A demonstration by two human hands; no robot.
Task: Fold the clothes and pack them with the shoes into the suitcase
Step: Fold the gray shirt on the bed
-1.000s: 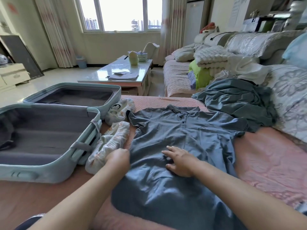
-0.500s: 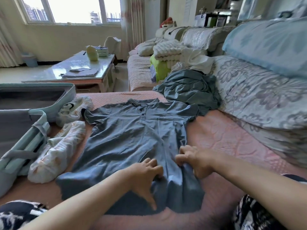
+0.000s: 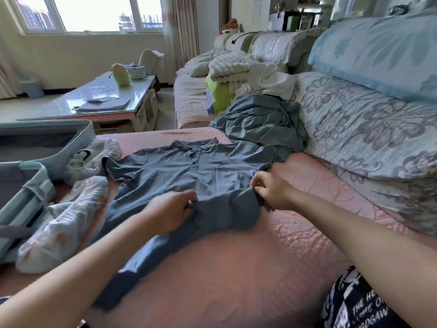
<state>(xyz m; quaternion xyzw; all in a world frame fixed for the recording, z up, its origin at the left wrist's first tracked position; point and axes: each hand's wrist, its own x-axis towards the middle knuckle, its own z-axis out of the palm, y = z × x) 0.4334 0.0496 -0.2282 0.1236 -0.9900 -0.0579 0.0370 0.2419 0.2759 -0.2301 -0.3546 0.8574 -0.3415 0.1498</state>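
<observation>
Fig. | grey-blue cotton polo shirt [image 3: 189, 171] flat on pink quilted sofa cover [image 3: 295, 233] | our left hand [image 3: 172, 213] and right hand [image 3: 272, 191] pinch its hem | risk: uneven lift skews fold

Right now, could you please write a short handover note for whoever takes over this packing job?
Left hand and right hand: each pinches the hem of the grey polo shirt, lifting it toward the collar.
Second grey garment lies crumpled beyond it.
Two bagged shoes sit beside the open suitcase.
Done: first fold started.
Left: finish folding both garments, pack everything.
</observation>
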